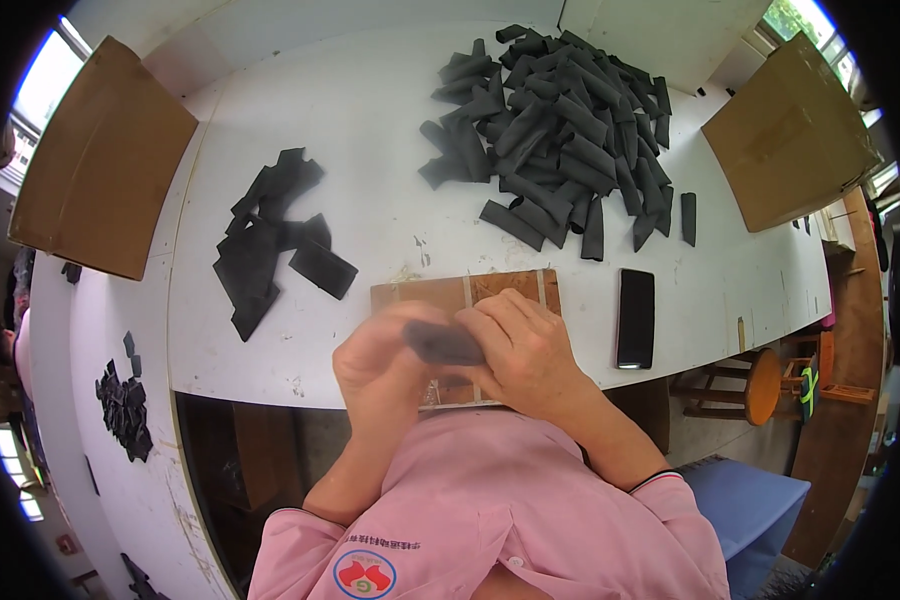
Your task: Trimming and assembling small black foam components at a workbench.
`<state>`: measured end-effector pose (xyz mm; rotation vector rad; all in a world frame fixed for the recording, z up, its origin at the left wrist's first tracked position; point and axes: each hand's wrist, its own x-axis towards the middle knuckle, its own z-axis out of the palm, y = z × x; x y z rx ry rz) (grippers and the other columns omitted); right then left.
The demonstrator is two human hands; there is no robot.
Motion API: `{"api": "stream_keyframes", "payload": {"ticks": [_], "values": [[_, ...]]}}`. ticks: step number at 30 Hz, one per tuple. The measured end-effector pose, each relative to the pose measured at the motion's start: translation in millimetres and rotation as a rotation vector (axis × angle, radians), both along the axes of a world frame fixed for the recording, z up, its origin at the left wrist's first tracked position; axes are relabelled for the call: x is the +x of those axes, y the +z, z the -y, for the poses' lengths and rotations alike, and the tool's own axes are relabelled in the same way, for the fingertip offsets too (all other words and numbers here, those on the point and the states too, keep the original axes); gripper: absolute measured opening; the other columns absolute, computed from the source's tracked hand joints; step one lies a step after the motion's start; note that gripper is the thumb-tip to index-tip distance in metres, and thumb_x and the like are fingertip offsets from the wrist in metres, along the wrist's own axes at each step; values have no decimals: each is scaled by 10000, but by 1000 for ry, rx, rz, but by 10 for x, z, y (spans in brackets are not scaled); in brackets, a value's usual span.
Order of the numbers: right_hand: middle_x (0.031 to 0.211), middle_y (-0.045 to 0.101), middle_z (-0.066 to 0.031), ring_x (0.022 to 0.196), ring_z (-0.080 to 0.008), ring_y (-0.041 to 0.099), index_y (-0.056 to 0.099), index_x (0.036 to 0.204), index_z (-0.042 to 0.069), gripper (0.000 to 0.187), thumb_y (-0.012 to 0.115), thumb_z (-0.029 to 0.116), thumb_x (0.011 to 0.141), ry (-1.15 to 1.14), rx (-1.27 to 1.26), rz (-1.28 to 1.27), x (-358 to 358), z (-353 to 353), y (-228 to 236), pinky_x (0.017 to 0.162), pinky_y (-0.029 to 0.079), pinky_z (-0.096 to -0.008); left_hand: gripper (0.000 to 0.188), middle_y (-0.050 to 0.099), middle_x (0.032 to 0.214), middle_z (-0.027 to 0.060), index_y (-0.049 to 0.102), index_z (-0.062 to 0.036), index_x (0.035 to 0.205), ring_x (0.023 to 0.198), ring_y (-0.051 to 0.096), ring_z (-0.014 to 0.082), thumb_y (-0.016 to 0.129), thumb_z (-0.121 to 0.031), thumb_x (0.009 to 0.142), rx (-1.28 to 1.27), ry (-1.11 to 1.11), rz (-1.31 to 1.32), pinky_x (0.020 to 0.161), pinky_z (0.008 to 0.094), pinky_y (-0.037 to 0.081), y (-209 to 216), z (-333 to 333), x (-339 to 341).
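Both hands meet over a brown wooden board (440, 292) at the near edge of the white table (370, 130). My left hand (382, 362) and my right hand (526, 352) together grip one dark grey fabric strip (442, 343), which lies across between the fingers. A big heap of rolled dark strips (560, 130) lies at the far right of the table. A smaller pile of flat dark pieces (270, 235) lies to the left of the board.
A black phone (636, 317) lies face up right of the board. Cardboard sheets stand at the left (100, 160) and right (788, 135). A round wooden stool (762, 386) stands below the table's right end. More dark scraps (123, 405) lie on a side surface at the left.
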<state>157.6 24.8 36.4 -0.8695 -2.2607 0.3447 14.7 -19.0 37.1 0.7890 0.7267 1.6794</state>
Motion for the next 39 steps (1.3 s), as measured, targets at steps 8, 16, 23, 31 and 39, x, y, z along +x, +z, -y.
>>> {"api": "stream_keyframes", "payload": {"ticks": [8,16,23,31,39], "values": [[635,501,-48,628,-207,522,547,642,36,131,615,147,657,53,-127,123,25,-62,-486,523,427,-310,148,583,917,132,536,-21,833,904,531,220,643,-89,758,-102,-94,-63,793,335,442,-407,24,-43],[655,535,-78,595,-244,539,565,746,41,162,614,189,703,47,-105,-103,77,-36,-343,508,438,-355,113,582,722,48,580,-5,651,713,529,133,691,8,656,-4,-125,-882,613,241,411,116,-201,96],[703,564,-80,661,-252,555,575,824,35,178,600,180,722,53,-332,-177,23,-12,-640,551,447,-354,156,587,825,76,574,14,796,748,529,131,665,23,669,-6,-28,-763,668,240,424,-55,-161,147],[676,546,-72,666,-231,545,540,706,56,192,644,217,690,26,-222,-37,54,-66,-300,541,440,-329,130,580,804,118,528,11,835,800,516,210,515,-117,857,108,79,-279,761,337,404,-47,-106,22],[586,520,-61,579,-259,527,572,689,49,164,649,193,702,60,-226,70,-50,-70,-432,478,420,-358,169,539,783,94,474,-8,790,770,487,190,457,-142,891,-3,185,-243,784,329,373,-106,-81,-30]]}}
